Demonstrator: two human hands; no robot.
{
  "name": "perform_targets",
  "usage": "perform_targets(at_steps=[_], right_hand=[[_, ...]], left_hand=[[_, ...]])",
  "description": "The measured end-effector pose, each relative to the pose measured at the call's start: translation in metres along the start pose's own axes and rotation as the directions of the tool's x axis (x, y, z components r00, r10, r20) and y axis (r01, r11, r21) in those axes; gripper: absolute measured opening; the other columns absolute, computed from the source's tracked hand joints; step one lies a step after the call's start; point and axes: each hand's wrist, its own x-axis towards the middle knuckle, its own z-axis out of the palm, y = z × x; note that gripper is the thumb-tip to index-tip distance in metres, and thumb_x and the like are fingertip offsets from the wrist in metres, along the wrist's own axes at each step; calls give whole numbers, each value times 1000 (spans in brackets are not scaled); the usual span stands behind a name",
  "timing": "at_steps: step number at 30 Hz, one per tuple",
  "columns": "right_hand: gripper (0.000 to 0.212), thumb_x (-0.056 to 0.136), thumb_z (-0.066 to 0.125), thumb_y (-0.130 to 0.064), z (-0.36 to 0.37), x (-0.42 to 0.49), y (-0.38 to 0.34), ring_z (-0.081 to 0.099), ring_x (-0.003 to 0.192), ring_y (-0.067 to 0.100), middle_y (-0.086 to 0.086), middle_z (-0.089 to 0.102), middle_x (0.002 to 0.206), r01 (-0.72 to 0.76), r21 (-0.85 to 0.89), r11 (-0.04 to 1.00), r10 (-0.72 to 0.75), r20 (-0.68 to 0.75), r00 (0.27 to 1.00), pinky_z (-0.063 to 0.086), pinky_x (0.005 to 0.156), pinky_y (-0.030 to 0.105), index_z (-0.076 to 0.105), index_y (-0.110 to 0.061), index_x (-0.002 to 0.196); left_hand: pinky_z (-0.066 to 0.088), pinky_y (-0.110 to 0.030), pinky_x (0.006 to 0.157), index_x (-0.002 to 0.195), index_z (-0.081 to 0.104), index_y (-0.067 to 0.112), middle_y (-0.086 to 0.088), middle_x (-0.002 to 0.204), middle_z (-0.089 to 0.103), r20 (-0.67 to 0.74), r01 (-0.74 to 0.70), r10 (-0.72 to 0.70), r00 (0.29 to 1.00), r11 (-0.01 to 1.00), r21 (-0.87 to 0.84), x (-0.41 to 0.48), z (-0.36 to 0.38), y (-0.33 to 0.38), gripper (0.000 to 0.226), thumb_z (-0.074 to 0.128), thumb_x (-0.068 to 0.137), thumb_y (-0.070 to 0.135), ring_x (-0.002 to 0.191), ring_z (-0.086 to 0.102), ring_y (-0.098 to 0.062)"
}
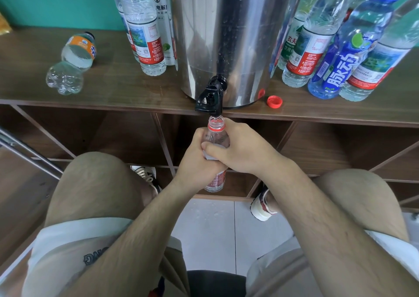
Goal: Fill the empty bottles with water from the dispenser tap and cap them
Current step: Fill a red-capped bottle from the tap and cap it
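Nearest the camera, the person's bare knees (pixel 90 183) spread apart in front of the dispenser, with pale floor tiles (pixel 210 228) between them. Above the tiles, both hands wrap one clear bottle (pixel 216 126) and hold it upright straight below the dispenser's black tap (pixel 209 98). The left hand (pixel 192 158) curls round the bottle's middle from the left. The right hand (pixel 240 149) closes over it from the right, with its thumb laid across the left fingers. The bottle's mouth is uncapped, a red ring on its neck, and sits just under the spout. Whether water is running cannot be told, nor how full the bottle is. The steel dispenser (pixel 226 36) stands on a brown wooden shelf top (pixel 124 90), its tap overhanging the front edge. A loose red cap (pixel 274 102) lies just right of the dispenser's base. Further right stands a cluster of upright bottles, among them a blue-capped bottle (pixel 347 56) and red-labelled bottles (pixel 310 51). Just left of the dispenser stand more upright clear bottles (pixel 145 29). Well to the left, an orange-labelled bottle (pixel 74 58) lies on its side.
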Motion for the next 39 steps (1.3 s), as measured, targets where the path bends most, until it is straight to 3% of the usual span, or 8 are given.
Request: perform_targets(at_steps=[5,7,10,12,31,33,36,39], right_hand=[[22,95,68,-48,1,0,-3,63,83,1,-15,66,90,15,-10,1000,-15,4,1000,42,69,22,56,-33,104],[24,96,66,-50,0,0,-4,63,85,3,-14,66,93,11,-14,1000,-11,14,1000,43,71,23,56,-31,107],[29,98,64,-53,1,0,-4,64,88,5,-12,68,96,7,-27,1000,-7,16,1000,48,73,27,58,-28,110],[31,98,63,-54,0,-1,-4,64,88,5,-12,68,96,5,-21,1000,-5,14,1000,49,74,27,59,-26,111],[34,98,64,-53,0,-2,-3,66,92,7,-10,70,99,-9,-12,1000,9,25,1000,55,81,32,62,-24,116],[34,98,64,-54,0,-2,-3,66,92,7,-10,70,99,-8,-16,1000,8,23,1000,55,82,32,62,-25,116],[36,98,63,-54,-1,-2,-2,66,93,7,-11,70,100,-13,-20,1000,13,27,1000,55,83,32,62,-24,117],[34,97,64,-55,-1,-2,-3,65,90,6,-11,70,98,-16,-24,1000,16,26,1000,54,80,31,61,-26,115]], left_hand=[[50,-12,79,136,49,20,12,113,65,-15,-12,13,1000,998,54,1,1,1,63,85,83,17,102,67,-4],[52,-16,81,137,48,18,9,114,65,-21,-12,13,1000,998,54,1,1,1,63,84,85,16,104,67,-7],[59,-41,95,138,47,13,-2,119,66,-13,-12,12,1000,999,36,0,1,2,62,82,86,12,111,67,-18],[57,-48,99,136,48,12,-6,120,65,-13,-13,14,1000,999,52,0,1,4,60,82,87,12,112,67,-21],[58,-50,98,137,47,14,-4,121,66,-27,42,-42,999,999,16,0,5,3,62,82,86,13,112,67,-21],[58,-47,97,138,47,14,-4,121,66,-18,40,-40,999,999,13,0,5,2,63,82,86,13,112,67,-21],[57,-30,87,138,48,16,2,118,66,-18,24,-24,1000,999,32,1,6,-1,61,81,87,16,108,67,-15],[58,-32,88,137,48,17,3,117,66,-21,22,-22,1000,999,31,2,6,-3,62,82,86,17,108,67,-14]])
